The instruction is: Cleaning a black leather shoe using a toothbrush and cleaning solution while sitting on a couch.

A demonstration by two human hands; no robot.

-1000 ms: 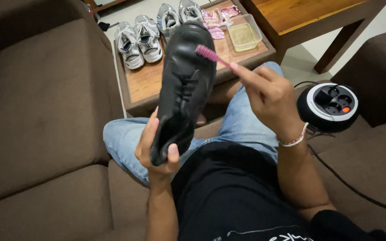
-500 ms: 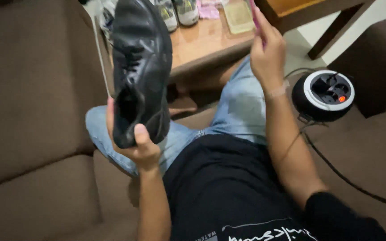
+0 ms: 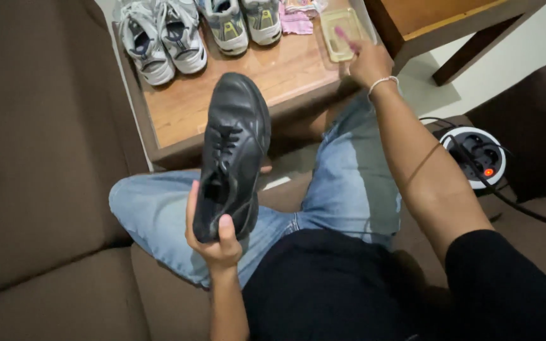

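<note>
A black leather lace-up shoe (image 3: 234, 155) sits in the middle of the frame, held up over the person's lap. Its long axis runs nearly vertical in the picture, leaning slightly: the rounded toe points toward the upper part of the frame and a little right, the heel toward the lower left. The laced upper faces the camera. The left hand (image 3: 213, 237) grips the shoe at the heel end from below, thumb pressed on the near side of the collar and fingers curled around the back, so the hand is closed around the heel.

The right hand (image 3: 368, 63), with a thin white bracelet at the wrist, reaches out to the upper right of the frame over the edge of a low wooden table (image 3: 241, 95). It pinches a small pink-handled brush (image 3: 347, 38) between the fingertips, its tip over or in a shallow clear plastic container (image 3: 342, 31); whether it touches the contents cannot be told.

Along the table's far edge at the top of the frame stand two pairs of grey-and-white sports shoes (image 3: 191, 31), toes toward the person. Just beside the container lies a pink patterned cloth (image 3: 296, 20). The person wears blue jeans (image 3: 349, 183) and sits on a brown fabric sofa (image 3: 39, 158). At the right, a round white power socket reel (image 3: 478, 155) with a small red light rests on the seat.
</note>
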